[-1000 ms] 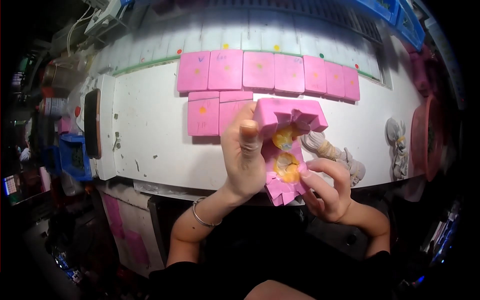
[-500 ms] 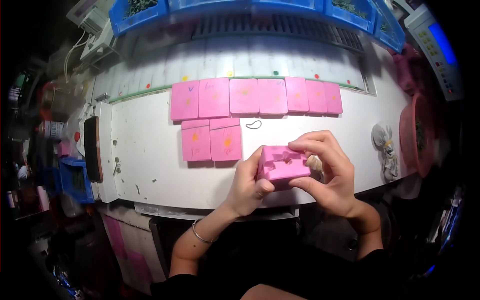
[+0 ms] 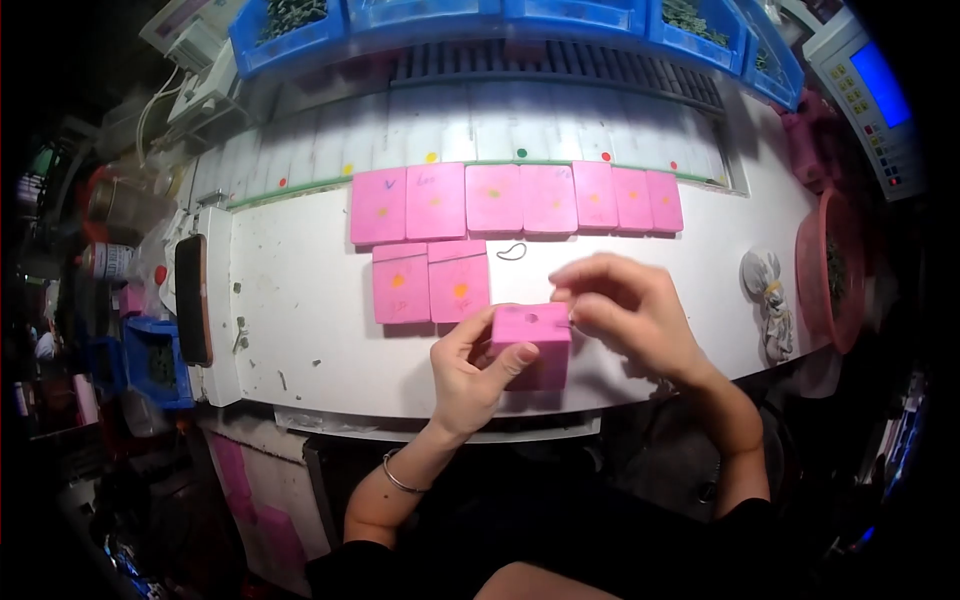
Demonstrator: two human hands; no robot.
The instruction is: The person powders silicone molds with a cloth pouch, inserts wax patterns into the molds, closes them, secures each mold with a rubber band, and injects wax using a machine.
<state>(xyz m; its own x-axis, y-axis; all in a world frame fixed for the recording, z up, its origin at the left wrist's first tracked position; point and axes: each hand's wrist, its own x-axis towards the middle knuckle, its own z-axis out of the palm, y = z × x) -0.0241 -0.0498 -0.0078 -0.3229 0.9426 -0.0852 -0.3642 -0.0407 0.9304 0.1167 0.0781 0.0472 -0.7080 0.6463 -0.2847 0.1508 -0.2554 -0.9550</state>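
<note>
My left hand (image 3: 470, 372) grips a pink mould block (image 3: 532, 352), thumb on the near face and fingers behind it. The block is held above the white table, its side with a small round hole turned up. My right hand (image 3: 640, 318) is at the block's right edge, fingers curled and thumb close to the index finger. A thin dark strand shows by its fingertips; what they pinch is too small to make out. Several more pink blocks (image 3: 436, 200) lie in a row beyond, and two banded blocks (image 3: 458, 284) lie nearer. A dark loose band (image 3: 512, 252) lies beside them.
Blue bins (image 3: 420, 12) stand along the back above a slatted rack (image 3: 560, 65). A phone (image 3: 193, 300) lies at the left edge. To the right are a tied cloth bundle (image 3: 772, 305), a red basin (image 3: 820, 270) and a device with a blue screen (image 3: 880, 85).
The block has turned so its notched side is out of view and its holed side shows. It moved slightly left with my left hand. My right hand shifted its grip to the right edge.
</note>
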